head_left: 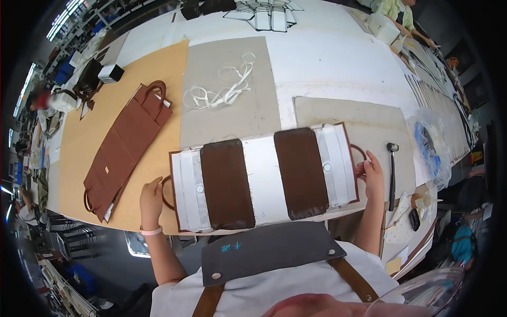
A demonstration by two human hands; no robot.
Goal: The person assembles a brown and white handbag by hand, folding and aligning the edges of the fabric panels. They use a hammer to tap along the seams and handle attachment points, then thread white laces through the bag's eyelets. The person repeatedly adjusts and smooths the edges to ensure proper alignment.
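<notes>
1. Currently, two hands hold one reddish-brown bag piece: the left hand [151, 198] grasps one looped handle [166, 201], while the right hand [371, 168] grasps the other at the opposite end.
2. Between them, the bag piece [261, 179] lies spread out at the near edge of the desk [327, 58], its white inner side up. It carries two dark brown panels [227, 185] and two small round discs [199, 188], one disc beside the outer edge of each panel.
3. Left of it, near the left hand, a second reddish-brown bag piece [127, 148] lies slantwise on one tan sheet [158, 68], with one handle showing at each end.
4. Just right of the right hand, one hammer [392, 174] lies partly on a grey sheet, one of two such sheets; the other [227, 63] bears a tangle of white cord [222, 98].
5. Farther right sits one clear plastic bag [430, 148] with blue contents; beyond, at the upper right, one co-worker [405, 15] is at the desk.
</notes>
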